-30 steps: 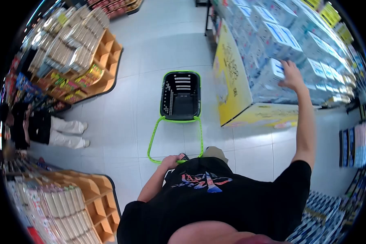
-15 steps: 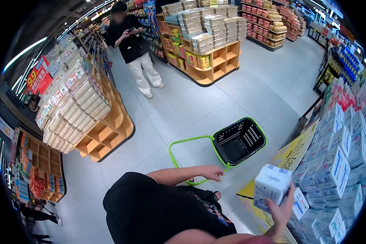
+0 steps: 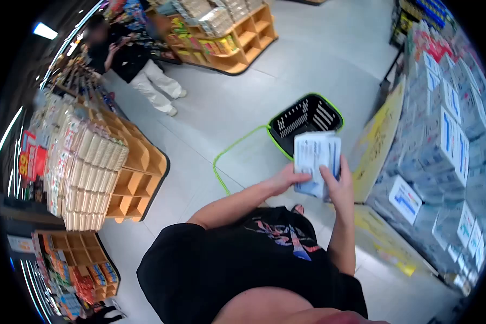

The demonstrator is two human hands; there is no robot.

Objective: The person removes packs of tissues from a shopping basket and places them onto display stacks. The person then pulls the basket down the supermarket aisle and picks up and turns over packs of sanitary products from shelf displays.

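A white-and-blue tissue pack (image 3: 316, 151) is held in front of my body by both hands. My left hand (image 3: 287, 179) grips its left side, with the thumb across the front. On the right edge, my right hand (image 3: 337, 186) is closed around it, its thumb also on the front. Small print on the pack is too blurred to read. Behind the pack, on the floor, stands a black shopping basket (image 3: 286, 127) with a green rim; the pack hides part of it. The basket's green handle (image 3: 235, 144) lies folded out to the left.
Stacked tissue packs (image 3: 426, 146) rise at my right behind a yellow printed board (image 3: 380, 137). To the left is a wooden display shelf (image 3: 140, 167) piled with packaged goods. A person (image 3: 140, 70) stands at the far left, near another wooden shelf (image 3: 248, 43).
My right hand has brought the tissue pack leftward, away from the stacks, in front of me. My left hand, free before, now grips it too. The view has shifted.
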